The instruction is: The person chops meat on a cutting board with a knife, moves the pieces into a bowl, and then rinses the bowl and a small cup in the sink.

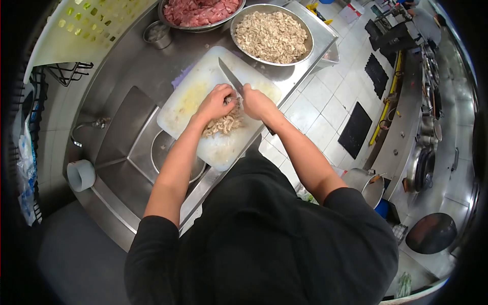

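A white cutting board [184, 105] lies at a slant on the steel counter, with pale brownish cooked-looking strips [223, 126] heaped in its middle. My right hand [258, 103] is closed round the handle of a kitchen knife [230, 73], whose blade points away over the board toward the far left. Beside it, my left hand [217, 103] curls its fingers over the far end of the heap, pressing some strips against the board. The knife's edge is close to the left fingertips. My right hand partly hides the handle.
Beyond the board stand a metal bowl of pale chopped pieces [311, 44], a bowl of raw red meat [198, 27] and a small metal cup [158, 36]. A sink [119, 119] with a tap [96, 123] is at left. Across the tiled floor [320, 104] runs a cooking line.
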Demonstrator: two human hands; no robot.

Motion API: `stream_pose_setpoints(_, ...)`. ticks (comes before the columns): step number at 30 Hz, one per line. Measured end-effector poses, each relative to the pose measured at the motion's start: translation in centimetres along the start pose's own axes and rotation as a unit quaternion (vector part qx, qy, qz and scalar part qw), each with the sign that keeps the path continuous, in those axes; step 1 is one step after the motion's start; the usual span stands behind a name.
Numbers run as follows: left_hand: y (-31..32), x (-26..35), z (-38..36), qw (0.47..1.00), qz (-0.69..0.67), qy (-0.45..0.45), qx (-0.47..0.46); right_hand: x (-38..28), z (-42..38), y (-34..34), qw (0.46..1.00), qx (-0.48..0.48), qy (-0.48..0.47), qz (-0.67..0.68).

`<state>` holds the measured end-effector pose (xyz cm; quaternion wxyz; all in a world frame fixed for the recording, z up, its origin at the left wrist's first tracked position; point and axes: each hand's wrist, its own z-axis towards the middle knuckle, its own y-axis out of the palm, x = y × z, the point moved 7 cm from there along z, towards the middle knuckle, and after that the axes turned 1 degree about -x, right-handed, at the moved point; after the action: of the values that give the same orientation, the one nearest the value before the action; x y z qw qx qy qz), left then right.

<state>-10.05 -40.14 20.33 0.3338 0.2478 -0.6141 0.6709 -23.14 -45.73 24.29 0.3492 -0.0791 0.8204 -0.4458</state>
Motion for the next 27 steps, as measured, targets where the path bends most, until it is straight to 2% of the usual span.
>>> stream_pose_setpoints(3, 0.4, -0.5, -0.7, 1.0, -0.009, -0.016, 0.012, -1.1, -4.5, -0.6, 1.0, -0.021, 0.006, -0.016)
stream_pose_setpoints(5, 0.6, -0.3, -0.9, 0.998, 0.029, 0.016, 0.058, -1.1, -6.4, 0.2, 0.996, -0.07, 0.039, -0.028)
stream_pose_setpoints(9, 0.9, -0.9, -1.0, 0.999, 0.03, -0.013, 0.037, 0.5, -5.2, 3.8, 0.995, -0.066, 0.069, -0.037)
stream_pose_setpoints(11, 0.9, -0.9, -0.8, 0.999, 0.025, -0.003, 0.038, 1.1, -2.1, 4.2, 1.0, 0.005, -0.027, -0.015)
stream_pose_setpoints(14, 0.8, -0.8, -0.8, 0.998, 0.029, -0.002, 0.049, 1.2, 0.4, 2.9, 0.999, -0.007, -0.04, 0.011)
stream_pose_setpoints(18, 0.7, -1.1, -1.0, 0.998, 0.027, -0.003, 0.048, 0.8, -3.3, 3.8, 0.999, -0.043, 0.015, -0.017)
stream_pose_setpoints(21, 1.0, -1.1, -1.1, 0.998, 0.036, 0.007, 0.045, 2.2, 0.0, 5.7, 0.999, 0.031, -0.036, 0.018)
stream_pose_setpoints(24, 0.5, -1.0, -0.9, 0.998, 0.018, -0.006, 0.053, 0.9, 0.6, 2.8, 0.998, -0.025, -0.046, 0.023)
stream_pose_setpoints(26, 0.6, -1.0, -0.9, 0.999, 0.025, -0.004, 0.045, 1.6, -2.4, 3.9, 0.999, -0.037, -0.023, 0.02)
stream_pose_setpoints(27, 0.5, -1.1, -0.8, 0.999, 0.025, -0.004, 0.046, 1.2, -3.6, 4.0, 0.999, -0.044, 0.023, 0.021)
